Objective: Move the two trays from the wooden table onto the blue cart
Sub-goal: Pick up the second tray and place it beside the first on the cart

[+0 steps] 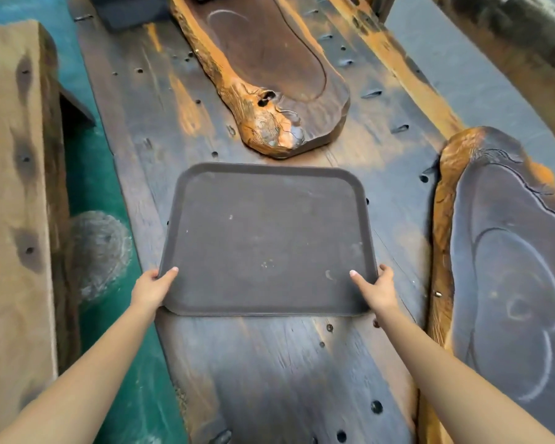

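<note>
2 hands, left hand and right hand, each pinch opposite edges of the dark tray on the wooden table.

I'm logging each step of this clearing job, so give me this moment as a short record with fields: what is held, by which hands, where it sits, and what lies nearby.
held item: dark tray, looks empty
left hand: grips the tray's near left corner, thumb on top
right hand: grips the near right corner, thumb on top
tray position: over the wooden table; lifted or resting, cannot tell
second tray: possibly stacked beneath, unclear
nearby: carved wooden slab beyond, another to the right
blue cart: not in view
</note>
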